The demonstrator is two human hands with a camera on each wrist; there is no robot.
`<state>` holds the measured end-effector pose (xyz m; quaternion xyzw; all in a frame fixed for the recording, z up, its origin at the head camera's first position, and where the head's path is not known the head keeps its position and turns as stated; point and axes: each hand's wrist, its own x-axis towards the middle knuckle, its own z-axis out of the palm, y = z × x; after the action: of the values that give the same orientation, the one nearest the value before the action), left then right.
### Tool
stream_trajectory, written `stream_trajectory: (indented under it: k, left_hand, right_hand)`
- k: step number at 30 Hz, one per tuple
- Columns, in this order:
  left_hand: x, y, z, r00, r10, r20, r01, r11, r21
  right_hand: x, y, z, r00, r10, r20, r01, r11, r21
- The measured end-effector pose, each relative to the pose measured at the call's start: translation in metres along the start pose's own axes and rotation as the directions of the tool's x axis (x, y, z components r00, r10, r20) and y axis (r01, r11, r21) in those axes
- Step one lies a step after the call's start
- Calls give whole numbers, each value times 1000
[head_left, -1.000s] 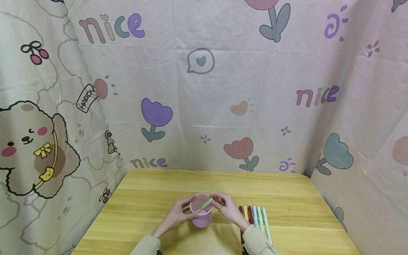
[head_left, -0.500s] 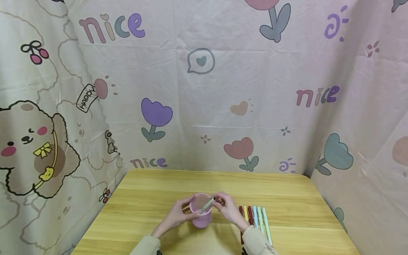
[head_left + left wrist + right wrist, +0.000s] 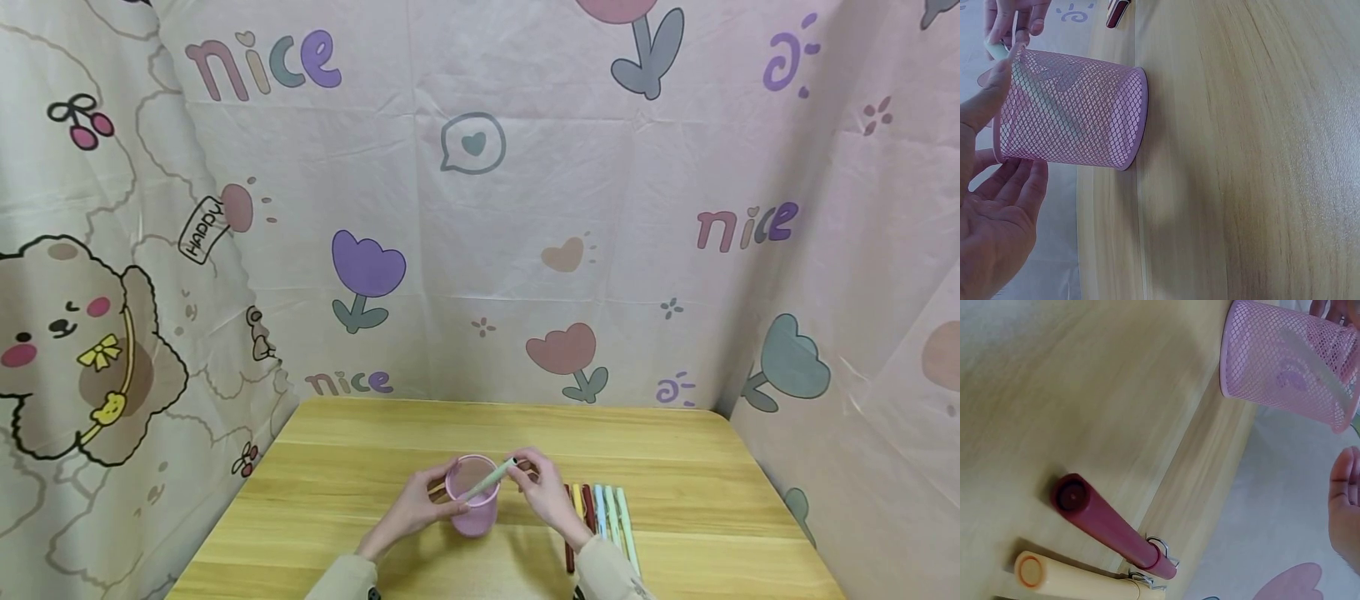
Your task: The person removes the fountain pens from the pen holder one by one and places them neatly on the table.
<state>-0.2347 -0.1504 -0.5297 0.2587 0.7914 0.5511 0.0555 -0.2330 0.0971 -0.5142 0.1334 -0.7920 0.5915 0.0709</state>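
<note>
Lying beside pink mesh cup [image 3: 474,500]: pens [image 3: 600,510] on wooden table [image 3: 375,450] | left hand [image 3: 414,508] gripping cup | right hand [image 3: 543,493] pinching green pen [image 3: 489,481] | cartoon-print cloth [image 3: 480,208] hanging behind cup

Left hand [image 3: 994,219] holds pink mesh cup [image 3: 1072,109] on wooden table [image 3: 1241,156].

Cartoon-print cloth [image 3: 525,208] hangs behind and beside the wooden table [image 3: 675,467].

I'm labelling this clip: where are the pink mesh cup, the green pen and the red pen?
Cup [image 3: 1079,115], left wrist view, mesh wall.
Green pen [image 3: 491,479], head view, mid-barrel.
Red pen [image 3: 1107,526], right wrist view, barrel.
</note>
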Motion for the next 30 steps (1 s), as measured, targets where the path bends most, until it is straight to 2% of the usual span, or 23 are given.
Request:
stream_trajectory:
  k: [17, 21, 30]
  left_hand:
    - [0, 0, 0, 1000, -6, -12, 6, 1000, -14]
    - [0, 0, 0, 1000, -16, -12, 15, 1000, -22]
    - [0, 1, 0, 1000, -7, -12, 7, 1000, -5]
  right_hand:
    - [-4, -9, -17, 997, 36, -64, -24, 983, 184]
    - [-5, -11, -24, 997, 14, -82, 6, 972, 234]
    - [-5, -6, -38, 984, -104, -148, 142, 950, 279]
